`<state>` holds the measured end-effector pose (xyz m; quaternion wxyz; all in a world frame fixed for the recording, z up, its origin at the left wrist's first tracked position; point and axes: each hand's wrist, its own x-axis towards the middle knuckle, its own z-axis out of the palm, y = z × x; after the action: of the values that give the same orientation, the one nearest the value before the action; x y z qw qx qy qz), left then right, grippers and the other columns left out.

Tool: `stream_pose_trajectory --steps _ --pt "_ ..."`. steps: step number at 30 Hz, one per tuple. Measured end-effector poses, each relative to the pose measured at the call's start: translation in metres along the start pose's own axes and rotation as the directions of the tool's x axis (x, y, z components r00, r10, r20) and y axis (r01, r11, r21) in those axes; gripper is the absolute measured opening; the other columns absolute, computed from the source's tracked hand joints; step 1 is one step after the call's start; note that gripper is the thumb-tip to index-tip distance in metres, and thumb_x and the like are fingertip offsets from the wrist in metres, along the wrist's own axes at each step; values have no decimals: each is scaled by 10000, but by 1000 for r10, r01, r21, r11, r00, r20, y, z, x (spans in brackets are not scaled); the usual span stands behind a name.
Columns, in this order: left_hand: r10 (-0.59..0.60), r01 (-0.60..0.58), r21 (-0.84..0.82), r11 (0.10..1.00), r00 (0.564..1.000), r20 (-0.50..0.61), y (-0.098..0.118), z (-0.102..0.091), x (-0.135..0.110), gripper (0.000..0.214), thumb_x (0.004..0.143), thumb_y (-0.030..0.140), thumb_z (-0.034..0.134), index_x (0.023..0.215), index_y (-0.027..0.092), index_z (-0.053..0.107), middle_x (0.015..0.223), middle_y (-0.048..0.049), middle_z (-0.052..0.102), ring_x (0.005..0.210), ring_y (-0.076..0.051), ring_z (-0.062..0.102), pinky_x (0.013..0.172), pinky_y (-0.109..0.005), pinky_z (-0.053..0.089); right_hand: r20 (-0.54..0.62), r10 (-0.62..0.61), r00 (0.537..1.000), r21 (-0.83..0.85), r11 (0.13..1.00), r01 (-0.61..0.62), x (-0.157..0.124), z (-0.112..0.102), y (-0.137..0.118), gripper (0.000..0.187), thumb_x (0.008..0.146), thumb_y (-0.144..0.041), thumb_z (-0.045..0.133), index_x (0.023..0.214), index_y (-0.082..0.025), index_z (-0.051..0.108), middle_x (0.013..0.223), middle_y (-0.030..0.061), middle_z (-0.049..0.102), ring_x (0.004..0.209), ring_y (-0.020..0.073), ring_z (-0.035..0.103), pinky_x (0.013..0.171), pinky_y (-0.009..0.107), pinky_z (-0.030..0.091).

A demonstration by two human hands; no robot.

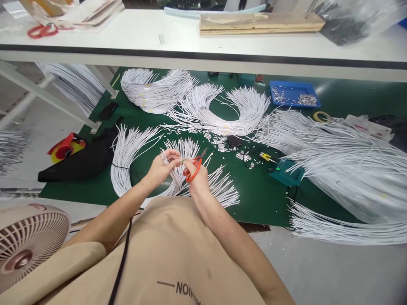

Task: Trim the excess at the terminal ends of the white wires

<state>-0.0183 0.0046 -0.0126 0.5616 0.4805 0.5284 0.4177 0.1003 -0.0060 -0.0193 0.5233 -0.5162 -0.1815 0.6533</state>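
My left hand (163, 168) is closed in a pinch on a thin white wire (175, 180), holding its end up over the green mat (254, 199). My right hand (197, 174) grips red-handled scissors (194, 166), whose blades point up and right, close to the wire end held by the left hand. Both hands hover above a fan of short white wires (219, 186) lying on the mat. Small metal bits (219, 142) are scattered just beyond the hands.
Big bundles of white wires (349, 169) cover the mat, with more at the back (155, 91). A blue tray (294, 94) holds small metal parts. A teal device (286, 173), yellow-handled cutters (266, 157), a tape roll (321, 116), a fan (28, 241) and an upper shelf (203, 38) surround them.
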Motion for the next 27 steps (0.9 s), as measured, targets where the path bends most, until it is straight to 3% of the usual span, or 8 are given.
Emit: stream_pose_trajectory --steps 6,9,11,14,17,19,22,27 --pt "-46 45 39 998 999 22 3 2 -2 341 670 314 673 951 140 590 743 -34 620 660 -128 560 581 -230 394 22 -102 995 -117 988 104 3 -12 0 214 608 -306 632 727 -129 645 485 -53 485 480 77 418 495 212 328" --pt "-85 85 97 992 996 -9 4 3 -4 303 665 334 671 883 127 630 724 -44 622 665 -139 564 589 -243 401 67 -222 973 -311 922 232 6 -23 1 249 682 -363 584 760 -140 664 597 -16 572 567 103 483 574 231 377" --pt "-87 89 102 991 996 -22 4 2 -4 285 673 345 661 861 132 637 692 -35 618 650 -136 559 579 -242 396 147 -287 947 -497 806 322 7 -31 2 261 721 -377 555 802 -158 672 703 7 624 652 125 533 636 243 396" --pt "-78 80 62 995 996 -31 2 0 -4 280 686 352 650 872 143 630 670 -26 613 633 -129 551 565 -235 384 273 -285 919 -739 550 390 8 -40 5 220 730 -360 566 796 -172 661 833 32 644 736 140 565 666 239 397" --pt "-77 78 49 996 997 -28 0 0 -4 267 697 346 642 872 145 627 662 -21 609 617 -120 539 560 -231 375 351 -245 904 -855 310 416 8 -41 7 207 754 -369 553 774 -184 644 830 33 631 728 136 563 628 224 374" --pt "-76 77 56 995 997 -21 1 2 -6 247 704 337 637 860 146 627 659 -17 609 609 -115 534 564 -229 374 383 -238 893 -882 195 430 7 -39 6 227 779 -390 526 781 -193 639 809 30 623 714 135 557 594 220 346" --pt "-84 84 53 995 996 -13 2 5 -8 231 700 330 641 831 142 619 664 -18 614 620 -120 549 582 -231 383 412 -243 878 -892 88 443 7 -37 4 275 811 -422 481 771 -197 634 802 30 621 711 136 553 569 225 309" --pt "-89 89 43 995 996 -14 5 7 -10 242 689 331 647 815 129 609 673 -27 613 631 -131 566 591 -236 394 439 -265 858 -890 5 457 5 -37 0 305 829 -438 458 770 -193 631 795 40 627 728 149 561 583 240 294"
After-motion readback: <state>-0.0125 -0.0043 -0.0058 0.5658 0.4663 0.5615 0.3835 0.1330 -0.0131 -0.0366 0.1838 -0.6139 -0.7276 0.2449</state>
